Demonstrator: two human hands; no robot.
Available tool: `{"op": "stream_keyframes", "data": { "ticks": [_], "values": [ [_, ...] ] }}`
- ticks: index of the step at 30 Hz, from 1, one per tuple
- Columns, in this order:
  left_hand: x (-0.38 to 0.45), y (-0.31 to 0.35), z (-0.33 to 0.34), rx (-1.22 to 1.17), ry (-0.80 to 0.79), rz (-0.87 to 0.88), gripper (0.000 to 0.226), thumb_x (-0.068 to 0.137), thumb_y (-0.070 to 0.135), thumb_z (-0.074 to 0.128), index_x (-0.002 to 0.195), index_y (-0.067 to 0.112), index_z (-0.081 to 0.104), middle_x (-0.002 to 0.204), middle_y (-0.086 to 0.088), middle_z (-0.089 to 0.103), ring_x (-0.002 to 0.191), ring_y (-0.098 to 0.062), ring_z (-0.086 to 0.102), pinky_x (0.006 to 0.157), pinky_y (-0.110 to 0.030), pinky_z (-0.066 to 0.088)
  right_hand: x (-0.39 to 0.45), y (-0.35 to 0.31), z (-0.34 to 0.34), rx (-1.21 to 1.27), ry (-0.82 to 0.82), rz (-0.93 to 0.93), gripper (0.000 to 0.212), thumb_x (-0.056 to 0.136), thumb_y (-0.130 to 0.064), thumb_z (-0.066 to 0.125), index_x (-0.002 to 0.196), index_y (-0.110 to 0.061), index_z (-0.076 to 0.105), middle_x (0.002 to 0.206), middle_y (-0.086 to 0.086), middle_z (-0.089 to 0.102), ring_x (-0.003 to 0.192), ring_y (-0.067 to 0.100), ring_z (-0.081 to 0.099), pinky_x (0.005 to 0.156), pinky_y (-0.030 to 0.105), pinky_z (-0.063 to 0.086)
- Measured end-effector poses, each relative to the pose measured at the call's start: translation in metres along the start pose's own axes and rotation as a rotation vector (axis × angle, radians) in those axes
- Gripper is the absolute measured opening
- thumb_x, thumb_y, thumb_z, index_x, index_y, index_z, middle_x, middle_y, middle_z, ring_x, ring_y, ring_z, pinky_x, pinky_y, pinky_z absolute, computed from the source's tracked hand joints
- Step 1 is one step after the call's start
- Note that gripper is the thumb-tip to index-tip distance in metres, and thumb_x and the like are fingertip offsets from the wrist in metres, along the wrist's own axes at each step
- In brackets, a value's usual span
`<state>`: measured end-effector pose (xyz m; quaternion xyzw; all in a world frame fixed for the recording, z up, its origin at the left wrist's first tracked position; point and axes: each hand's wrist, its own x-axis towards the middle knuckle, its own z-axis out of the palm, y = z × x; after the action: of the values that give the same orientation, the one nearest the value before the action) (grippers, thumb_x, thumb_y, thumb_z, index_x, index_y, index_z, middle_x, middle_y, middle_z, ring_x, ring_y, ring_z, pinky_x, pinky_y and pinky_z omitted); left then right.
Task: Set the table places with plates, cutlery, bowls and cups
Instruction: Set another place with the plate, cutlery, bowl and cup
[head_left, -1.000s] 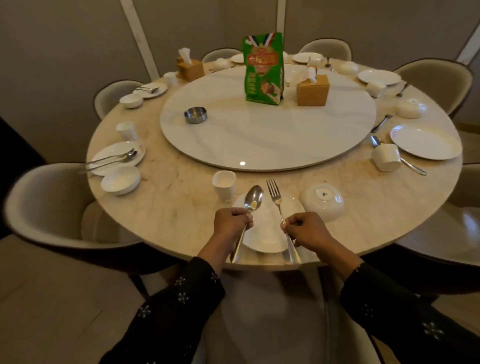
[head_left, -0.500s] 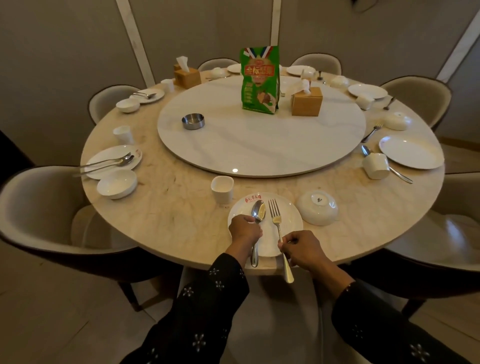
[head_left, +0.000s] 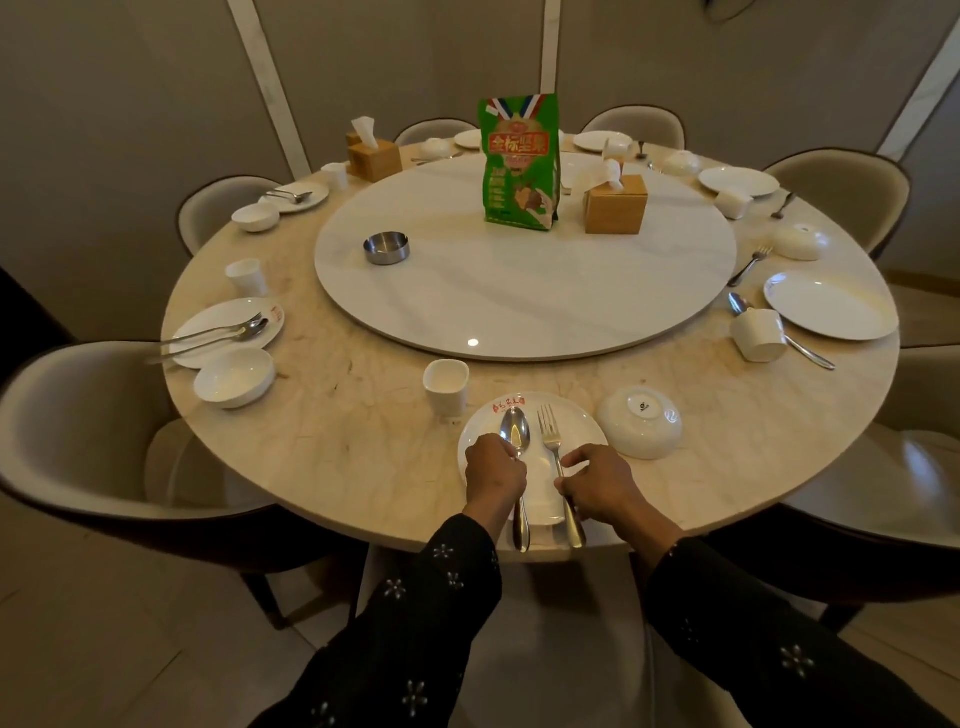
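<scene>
Steel spoon (head_left: 514, 436) and fork (head_left: 551, 441) now lower on round plate (head_left: 582, 431).

Green bag (head_left: 519, 161) at turntable centre: "金标坚果". Red print on near-edge plate (head_left: 582, 423) rim, bowl (head_left: 640, 423) base mark: unreadable.

Dim, warm light, perhaps from overhead; one glare spot on the turntable (head_left: 472, 342); wide-angle bending at edges.

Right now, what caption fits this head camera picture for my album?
Left hand holds a spoon, right hand a fork, on the plate.
</scene>
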<state>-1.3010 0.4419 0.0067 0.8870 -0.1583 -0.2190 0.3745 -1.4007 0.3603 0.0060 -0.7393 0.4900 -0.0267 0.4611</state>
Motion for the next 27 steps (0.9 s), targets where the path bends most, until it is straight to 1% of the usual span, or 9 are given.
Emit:
{"op": "stream_keyframes", "data": {
  "ticks": [8, 9, 11, 13, 17, 20, 22, 24, 27],
  "values": [
    [-0.003, -0.006, 0.004, 0.054, -0.034, 0.087, 0.027, 0.086, 0.012, 0.067, 0.112, 0.012, 0.061, 0.109, -0.002, 0.062, 0.092, -0.014, 0.056, 0.072, -0.020, 0.040, 0.004, -0.001, 0.006, -0.010, -0.007, -0.014, 0.034, 0.084, -0.012, 0.071, 0.114, -0.013, 0.055, 0.105, 0.014, 0.065, 0.078, 0.024, 0.068, 0.046, 0.023, 0.051],
    [-0.005, -0.007, 0.003, 0.058, -0.042, 0.094, 0.030, 0.086, 0.013, 0.068, 0.114, 0.013, 0.058, 0.108, -0.002, 0.061, 0.091, -0.014, 0.055, 0.071, -0.020, 0.040, 0.005, 0.001, 0.008, -0.014, -0.007, -0.014, 0.034, 0.084, -0.012, 0.072, 0.114, -0.014, 0.056, 0.105, 0.014, 0.066, 0.080, 0.025, 0.068, 0.050, 0.025, 0.054],
    [-0.008, -0.010, 0.003, 0.067, -0.050, 0.111, 0.033, 0.086, 0.014, 0.068, 0.116, 0.014, 0.054, 0.110, -0.004, 0.062, 0.095, -0.016, 0.059, 0.072, -0.020, 0.044, 0.007, 0.004, 0.013, -0.030, 0.002, -0.023, 0.033, 0.083, -0.014, 0.073, 0.112, -0.015, 0.057, 0.107, 0.013, 0.066, 0.088, 0.026, 0.068, 0.070, 0.034, 0.059],
    [-0.011, -0.012, 0.003, 0.077, -0.054, 0.124, 0.030, 0.087, 0.013, 0.068, 0.115, 0.014, 0.055, 0.111, -0.006, 0.063, 0.097, -0.018, 0.061, 0.074, -0.021, 0.045, 0.008, 0.005, 0.015, -0.046, 0.009, -0.041, 0.032, 0.082, -0.015, 0.074, 0.109, -0.017, 0.058, 0.107, 0.011, 0.066, 0.092, 0.026, 0.067, 0.083, 0.040, 0.058],
    [-0.014, -0.013, -0.001, 0.064, -0.061, 0.137, 0.026, 0.088, 0.009, 0.065, 0.113, 0.013, 0.059, 0.111, -0.008, 0.064, 0.099, -0.021, 0.062, 0.079, -0.024, 0.048, 0.009, 0.004, 0.017, -0.050, 0.018, -0.052, 0.031, 0.081, -0.016, 0.074, 0.108, -0.018, 0.060, 0.107, 0.008, 0.065, 0.090, 0.025, 0.067, 0.081, 0.040, 0.058],
    [-0.017, -0.014, -0.006, 0.037, -0.076, 0.175, 0.028, 0.088, 0.012, 0.066, 0.115, 0.011, 0.059, 0.112, -0.007, 0.063, 0.102, -0.020, 0.061, 0.081, -0.022, 0.046, 0.007, 0.005, 0.018, -0.046, 0.011, -0.066, 0.028, 0.082, -0.019, 0.074, 0.108, -0.017, 0.062, 0.105, 0.008, 0.067, 0.089, 0.024, 0.066, 0.080, 0.040, 0.058],
    [-0.019, -0.019, -0.011, -0.008, -0.037, 0.201, 0.029, 0.089, 0.017, 0.065, 0.117, 0.014, 0.058, 0.114, -0.004, 0.060, 0.104, -0.017, 0.058, 0.082, -0.022, 0.046, 0.002, 0.008, 0.015, -0.055, 0.052, -0.096, 0.025, 0.085, -0.021, 0.071, 0.108, -0.016, 0.062, 0.099, 0.007, 0.068, 0.080, 0.016, 0.064, 0.071, 0.031, 0.055],
    [-0.017, -0.026, -0.020, -0.042, 0.076, 0.205, 0.028, 0.089, 0.018, 0.064, 0.117, 0.019, 0.056, 0.117, -0.001, 0.055, 0.106, -0.016, 0.055, 0.086, -0.026, 0.050, -0.005, 0.013, 0.007, -0.056, 0.167, -0.136, 0.024, 0.089, -0.020, 0.066, 0.111, -0.014, 0.061, 0.098, 0.005, 0.066, 0.075, 0.009, 0.057, 0.067, 0.023, 0.045],
    [-0.007, -0.043, -0.037, -0.104, 0.209, 0.143, 0.035, 0.089, 0.016, 0.063, 0.121, 0.018, 0.050, 0.123, -0.004, 0.049, 0.112, -0.020, 0.051, 0.092, -0.033, 0.050, -0.013, 0.025, -0.002, -0.010, 0.326, -0.125, 0.036, 0.088, -0.019, 0.065, 0.121, -0.013, 0.053, 0.117, 0.012, 0.055, 0.096, 0.019, 0.056, 0.082, 0.030, 0.046]
  ]
}}
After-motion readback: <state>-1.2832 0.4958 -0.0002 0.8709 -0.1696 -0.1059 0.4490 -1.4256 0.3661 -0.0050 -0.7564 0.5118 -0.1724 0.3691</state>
